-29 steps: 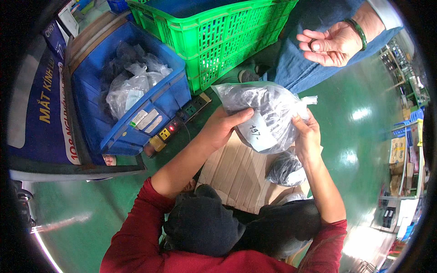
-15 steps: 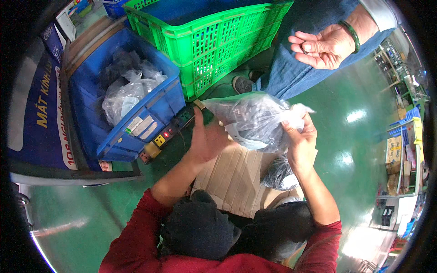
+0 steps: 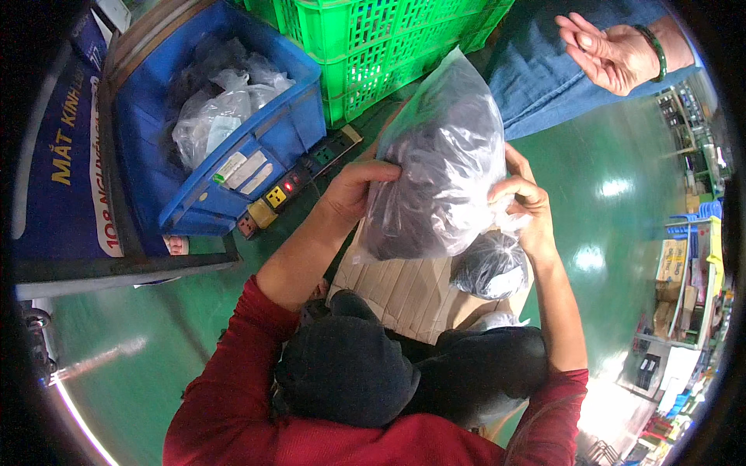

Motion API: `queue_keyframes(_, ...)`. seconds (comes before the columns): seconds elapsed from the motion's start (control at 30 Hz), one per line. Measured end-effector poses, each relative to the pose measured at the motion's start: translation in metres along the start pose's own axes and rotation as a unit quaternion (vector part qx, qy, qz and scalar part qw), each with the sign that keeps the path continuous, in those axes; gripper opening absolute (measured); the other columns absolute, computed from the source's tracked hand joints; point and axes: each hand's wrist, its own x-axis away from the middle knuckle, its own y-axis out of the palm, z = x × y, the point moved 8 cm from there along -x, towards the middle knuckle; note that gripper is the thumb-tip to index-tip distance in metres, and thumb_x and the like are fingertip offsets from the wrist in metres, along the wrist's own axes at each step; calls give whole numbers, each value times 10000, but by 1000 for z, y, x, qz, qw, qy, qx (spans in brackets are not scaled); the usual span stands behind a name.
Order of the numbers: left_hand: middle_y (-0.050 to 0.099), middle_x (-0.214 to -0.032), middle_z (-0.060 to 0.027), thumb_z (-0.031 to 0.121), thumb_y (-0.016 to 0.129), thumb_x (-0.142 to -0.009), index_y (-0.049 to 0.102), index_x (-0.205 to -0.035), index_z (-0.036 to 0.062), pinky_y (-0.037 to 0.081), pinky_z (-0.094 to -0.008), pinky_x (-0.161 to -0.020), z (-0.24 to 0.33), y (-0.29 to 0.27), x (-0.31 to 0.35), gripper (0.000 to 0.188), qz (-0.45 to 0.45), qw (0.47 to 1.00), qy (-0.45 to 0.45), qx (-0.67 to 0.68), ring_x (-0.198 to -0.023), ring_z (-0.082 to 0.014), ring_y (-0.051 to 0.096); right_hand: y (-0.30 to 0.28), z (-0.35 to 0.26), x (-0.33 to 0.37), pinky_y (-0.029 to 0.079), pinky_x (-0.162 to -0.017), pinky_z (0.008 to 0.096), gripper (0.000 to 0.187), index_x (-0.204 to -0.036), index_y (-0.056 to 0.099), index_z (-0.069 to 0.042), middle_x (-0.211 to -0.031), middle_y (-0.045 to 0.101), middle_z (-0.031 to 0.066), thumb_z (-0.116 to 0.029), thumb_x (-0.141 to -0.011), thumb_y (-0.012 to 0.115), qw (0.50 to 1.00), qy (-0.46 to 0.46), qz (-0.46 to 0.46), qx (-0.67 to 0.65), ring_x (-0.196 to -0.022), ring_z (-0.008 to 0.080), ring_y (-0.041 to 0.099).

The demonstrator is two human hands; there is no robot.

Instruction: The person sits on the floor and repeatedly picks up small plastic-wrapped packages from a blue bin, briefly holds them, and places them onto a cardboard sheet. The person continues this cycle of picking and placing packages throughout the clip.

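A clear plastic bag packed with dark contents is held up in front of me, tilted. My left hand grips its left side, thumb on the front face and the other fingers hidden behind. Gathered plastic at the bag's lower right corner is pinched in my right hand. Just below that hand, another clear bag with dark contents rests on a flattened cardboard sheet. What exactly is inside the bags cannot be made out.
At the left, a blue bin holds several clear bags. A power strip lies beside it. Behind stands a green slatted crate. Another person's hand with a green bangle hangs at the upper right. Shelving lines the far right.
The held bag has turned so its broad face shows. My left hand, formerly spread beside it, now grips its left side. The other person's hand has shifted up and right.
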Motion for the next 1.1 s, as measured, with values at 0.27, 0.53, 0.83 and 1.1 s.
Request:
queue_keyframes(0.27, 304, -1342, -97, 10, 562, -590, 127, -1377, 112, 252, -320, -1002, 17, 24, -5, 904, -75, 979, 113, -155, -1197, -210, 350, 4, 29, 0, 316, -942, 349, 222, -754, 628, -11, -1218, 442, 140, 64, -593, 495, 998, 46, 2, -51, -1123, 247, 428)
queue_keyframes(0.53, 384, -1276, -167, 47, 550, -735, 270, -1326, 94, 333, -405, -978, 31, -13, 29, 656, -28, 997, 40, 52, -1151, -251, 418, 48, -41, -38, 271, -980, 487, 117, -733, 599, -68, -1319, 313, 179, -69, -632, 658, 954, -160, -1, 253, -1220, 395, 290)
queue_keyframes(0.83, 304, -1344, -132, 489, 362, -851, 272, -1303, 34, 378, -430, -931, 120, -28, 98, 648, -48, 953, 295, -38, -1175, -305, 372, 187, -136, -159, 455, -710, 356, 197, -948, 522, -34, -876, 585, 161, -73, -755, 530, 914, -336, 30, 225, -823, 284, 587)
queue_keyframes(1.1, 433, -1231, -133, 351, 351, -896, 339, -1273, 39, 422, -370, -834, 111, -80, 177, 490, 175, 948, 211, -163, -1041, -259, 491, 327, -162, -269, 461, -605, 450, 220, -946, 496, -41, -689, 575, 225, -157, -764, 539, 932, -165, 96, 309, -692, 395, 570)
